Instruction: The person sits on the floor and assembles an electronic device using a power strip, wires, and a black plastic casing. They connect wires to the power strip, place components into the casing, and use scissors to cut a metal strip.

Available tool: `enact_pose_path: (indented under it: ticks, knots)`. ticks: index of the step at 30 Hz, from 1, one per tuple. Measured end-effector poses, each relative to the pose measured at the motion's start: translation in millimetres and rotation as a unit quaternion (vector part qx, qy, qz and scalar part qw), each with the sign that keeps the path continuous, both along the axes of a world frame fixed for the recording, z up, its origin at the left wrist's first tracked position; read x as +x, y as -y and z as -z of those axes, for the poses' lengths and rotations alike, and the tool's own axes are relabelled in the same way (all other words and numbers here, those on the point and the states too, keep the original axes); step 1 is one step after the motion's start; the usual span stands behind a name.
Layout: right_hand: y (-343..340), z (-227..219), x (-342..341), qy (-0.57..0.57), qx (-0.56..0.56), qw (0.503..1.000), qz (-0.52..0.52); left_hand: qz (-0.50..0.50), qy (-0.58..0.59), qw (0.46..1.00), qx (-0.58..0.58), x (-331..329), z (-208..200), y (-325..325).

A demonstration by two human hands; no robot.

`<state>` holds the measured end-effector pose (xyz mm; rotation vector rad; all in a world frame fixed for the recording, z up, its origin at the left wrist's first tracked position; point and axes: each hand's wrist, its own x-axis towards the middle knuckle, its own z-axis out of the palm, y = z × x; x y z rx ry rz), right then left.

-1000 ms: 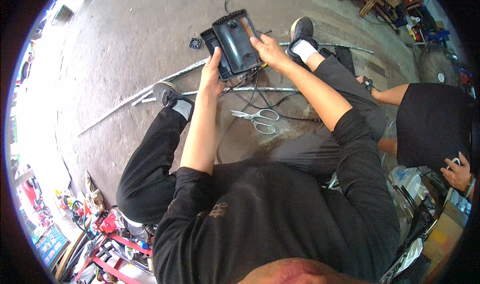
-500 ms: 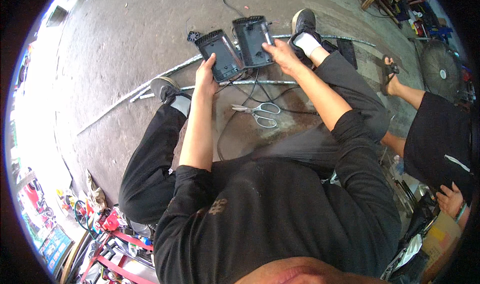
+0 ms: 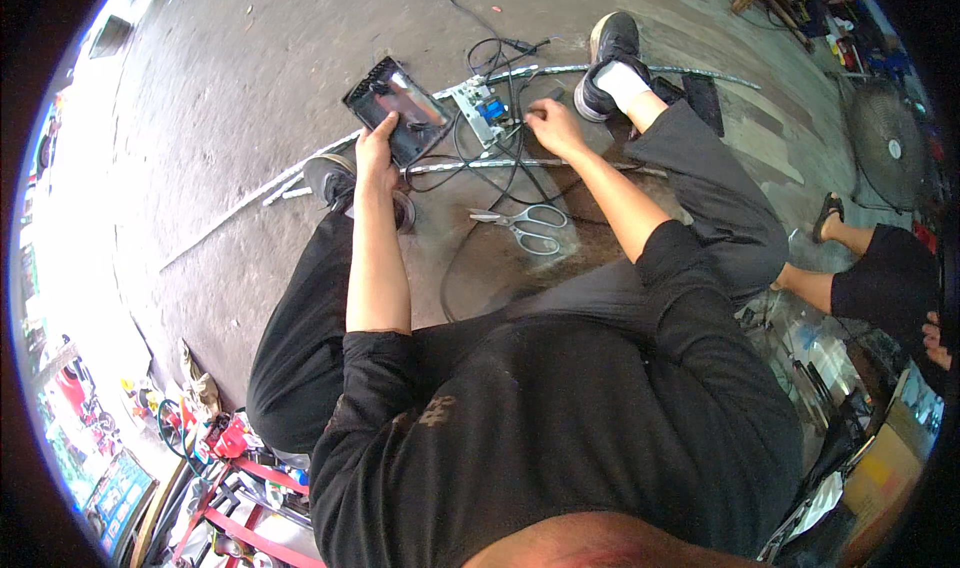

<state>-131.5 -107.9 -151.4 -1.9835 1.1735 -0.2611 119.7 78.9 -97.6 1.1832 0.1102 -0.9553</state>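
My left hand grips a black plastic casing, its hollow side showing, above the floor at the left. The thumb lies over its edge. Whether a second casing half is tucked behind it I cannot tell. To its right is a green-and-white circuit board with a blue component, among tangled black cables. Beside these cables, at the board's right, my right hand has its fingers curled together; what they hold, if anything, is hidden. Scissors with grey handles lie nearer to me, blades partly apart.
Long thin metal strips cross the floor by my shoes. At the right are another person's leg, a black fan and a cardboard box. Assorted goods with red straps fill the lower left.
My left hand has moved left with a casing. The casing half in my right hand has left it, and the circuit board has come into sight. The other person's foot has shifted right.
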Motion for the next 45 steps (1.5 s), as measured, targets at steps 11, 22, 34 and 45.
enact_pose_path:
  ticks: [11,22,34,45]
  knots:
    - [-42,-10,77,-0.079,-0.018,0.996,-0.032,0.038,0.159,0.965,0.204,44,75,-17]
    - [-6,-58,42,0.447,0.66,0.603,-0.036,0.037,0.397,0.903,0.161,-8,15,23]
    - [-4,-133,6,0.504,0.621,0.586,-0.131,0.182,0.135,0.972,-0.066,-104,-117,66]
    - [-55,-221,5,0.216,-0.021,0.967,-0.132,0.128,-0.001,0.972,-0.197,-128,-149,47]
